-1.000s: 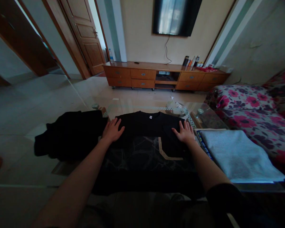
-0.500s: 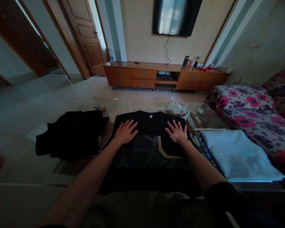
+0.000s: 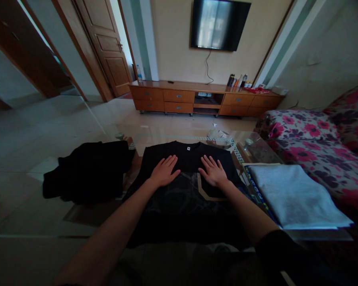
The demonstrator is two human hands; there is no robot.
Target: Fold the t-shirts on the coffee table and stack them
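Note:
A black T-shirt [image 3: 179,202] lies spread on the glass table, its neckline with a small white label at the far side. Dark patterned cloth and a tan-edged patch run across its middle. My left hand [image 3: 164,171] rests flat on the left part of the chest, fingers stretched out. On the right part, beside the tan edging, my right hand [image 3: 213,171] lies palm down with its fingers extended. Neither hand grips the cloth. The shirt's near end hangs in shadow close to my lap.
Left of the shirt lies a heap of black clothing [image 3: 89,171]. A folded light grey cloth [image 3: 295,194] tops a stack on the right of the glass table [image 3: 258,145]. Beyond are a flowered sofa [image 3: 304,149], a wooden TV cabinet [image 3: 179,96] and a wall television [image 3: 219,26].
Both hands have slid inward across the shirt, closer to each other, and their fingers are less spread. The view has tilted slightly upward.

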